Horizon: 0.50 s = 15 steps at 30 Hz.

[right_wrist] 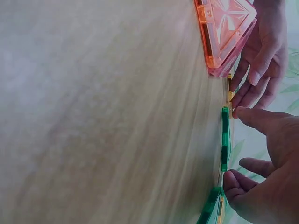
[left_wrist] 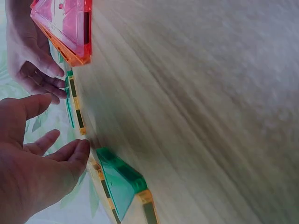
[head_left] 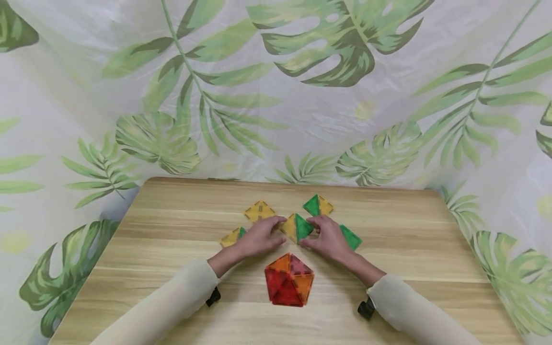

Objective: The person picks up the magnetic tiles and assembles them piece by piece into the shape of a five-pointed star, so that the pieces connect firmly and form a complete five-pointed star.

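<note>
While the red-orange pentagon dome (head_left: pixel 289 280) sits nearest the person, everything else is behind it: yellow-green tiles (head_left: pixel 232 236) far left, then the left hand (head_left: pixel 258 238), relaxed, fingertips on the yellow and green tile pair (head_left: pixel 296 227), which the right hand (head_left: pixel 327 238) pinches from the other side.

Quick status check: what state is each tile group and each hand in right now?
red-orange dome: assembled, raised, resting on the table, untouched.
yellow-green pair: between both hands, green triangle tilted up.
left hand: fingertips on the pair's yellow side.
right hand: fingers at the green triangle.
yellow square: flat, apart.
</note>
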Tool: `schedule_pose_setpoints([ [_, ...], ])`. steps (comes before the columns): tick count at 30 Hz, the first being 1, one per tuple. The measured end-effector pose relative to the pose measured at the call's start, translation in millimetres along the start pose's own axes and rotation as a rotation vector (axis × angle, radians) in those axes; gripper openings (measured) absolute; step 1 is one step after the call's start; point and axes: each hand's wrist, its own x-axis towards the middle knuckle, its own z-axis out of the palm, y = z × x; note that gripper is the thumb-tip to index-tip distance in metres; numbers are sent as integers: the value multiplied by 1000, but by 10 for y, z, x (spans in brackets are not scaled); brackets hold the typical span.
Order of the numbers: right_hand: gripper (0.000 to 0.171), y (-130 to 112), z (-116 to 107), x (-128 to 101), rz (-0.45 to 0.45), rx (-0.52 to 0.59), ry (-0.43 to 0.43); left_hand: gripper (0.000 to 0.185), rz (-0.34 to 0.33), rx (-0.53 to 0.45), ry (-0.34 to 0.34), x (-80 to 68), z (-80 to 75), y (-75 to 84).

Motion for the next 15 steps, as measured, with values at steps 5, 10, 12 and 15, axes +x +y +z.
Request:
schedule_pose_setpoints([
  [5, 69, -22, 37, 13, 17, -36, 5, 57, 1, 5, -6, -5, 42, 17],
  [10, 69, -26, 72, 30, 15, -58, 7, 56, -4, 5, -2, -4, 58, 26],
  [12, 68, -21, 81, 35, 16, -60, 9, 55, 5, -15, 6, 2, 52, 34],
  [15, 68, -16, 89, 42, 23, -57, 12, 51, 19, -57, 25, 19, 37, 45],
])
